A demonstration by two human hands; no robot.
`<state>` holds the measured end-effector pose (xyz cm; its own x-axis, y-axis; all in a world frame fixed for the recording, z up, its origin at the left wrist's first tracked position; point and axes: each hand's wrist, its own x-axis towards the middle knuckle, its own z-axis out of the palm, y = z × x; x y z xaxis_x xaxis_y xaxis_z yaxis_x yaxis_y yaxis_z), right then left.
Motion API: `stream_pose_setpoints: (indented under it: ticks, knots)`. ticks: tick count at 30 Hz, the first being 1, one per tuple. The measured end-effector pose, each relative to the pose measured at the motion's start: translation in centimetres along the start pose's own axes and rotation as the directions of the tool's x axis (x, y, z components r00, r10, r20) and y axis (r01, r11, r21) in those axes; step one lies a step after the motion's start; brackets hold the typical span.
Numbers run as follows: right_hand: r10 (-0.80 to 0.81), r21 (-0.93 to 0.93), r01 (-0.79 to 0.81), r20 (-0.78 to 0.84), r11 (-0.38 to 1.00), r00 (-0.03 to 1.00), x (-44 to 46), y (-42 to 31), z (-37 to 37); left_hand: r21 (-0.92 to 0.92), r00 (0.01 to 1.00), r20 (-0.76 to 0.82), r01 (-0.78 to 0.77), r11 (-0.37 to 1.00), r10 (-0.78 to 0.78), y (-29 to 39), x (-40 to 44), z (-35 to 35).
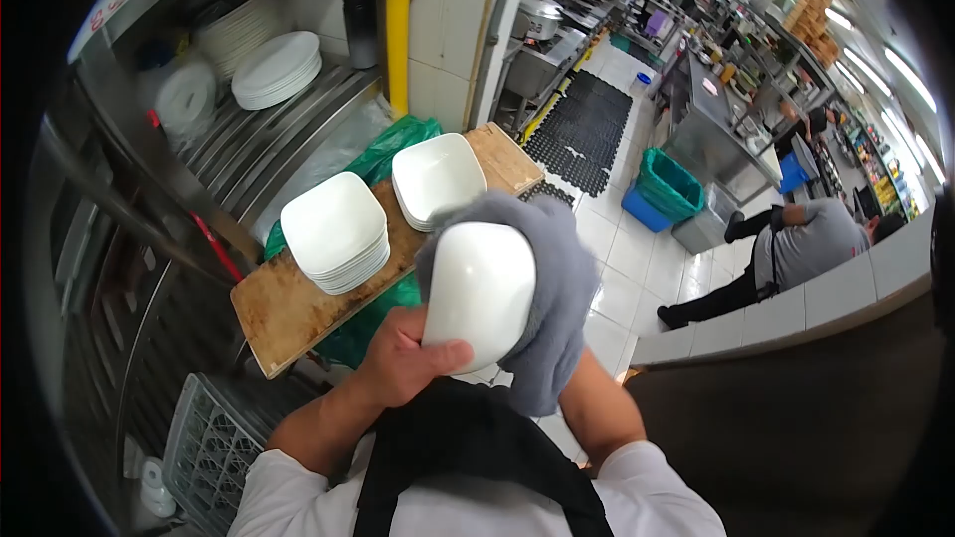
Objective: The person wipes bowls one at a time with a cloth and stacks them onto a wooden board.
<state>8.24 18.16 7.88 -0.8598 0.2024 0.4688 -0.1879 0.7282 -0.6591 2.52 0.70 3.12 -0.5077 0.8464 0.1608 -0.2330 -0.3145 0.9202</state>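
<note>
My left hand (418, 353) grips the lower edge of a white square bowl (482, 288), its thumb pressed on the smooth outer face. A grey towel (557, 303) wraps the bowl's far and right sides. My right hand is hidden beneath this towel; only the forearm (602, 403) shows, and the cloth is held up against the bowl. Just beyond, a wooden board (274, 323) carries a stack of white square dishes (336, 229) on the left and more white square bowls (438, 179) on the right.
Round white plates (279, 70) sit on a slatted metal rack at upper left, near a yellow pipe (398, 30). A grey plastic crate (209, 447) stands low on the left. Green bags hang under the board. A blue bin (647, 209) and a bending person (811, 244) are to the right.
</note>
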Motion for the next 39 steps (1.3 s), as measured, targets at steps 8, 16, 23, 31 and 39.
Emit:
stream_pose_setpoints:
  ticks: [8, 16, 23, 31, 39]
  knots:
    - [0.024, -0.202, -0.034, -0.054, 0.979, 0.998, -6.7, 2.2, 6.4, 0.206, 0.943, -0.327, 0.005, 0.979, 0.064, -3.6, 1.0, -0.7]
    - [0.222, 0.250, -0.279, 0.236, 0.927, 0.946, 1.0, 3.5, 2.7, 0.350, 0.995, -0.079, -0.030, 0.936, 0.061, -1.9, 0.6, 1.0]
    - [-0.052, -0.107, 0.049, -0.023, 0.993, 0.998, -3.5, 5.1, 5.5, 0.051, 0.972, -0.199, -0.116, 0.992, 0.123, -3.7, 0.4, -1.8]
    - [0.237, 0.026, -0.236, -0.142, 0.971, 0.961, -6.4, 5.1, 3.0, -0.038, 0.874, -0.436, 0.219, 0.975, -0.213, -7.7, 0.1, -5.0]
    - [-0.132, -0.618, 0.129, 0.040, 0.776, 0.990, -5.7, 1.8, 3.2, -0.609, 0.888, -0.084, 0.313, 0.728, -0.452, -6.3, -0.3, -4.2]
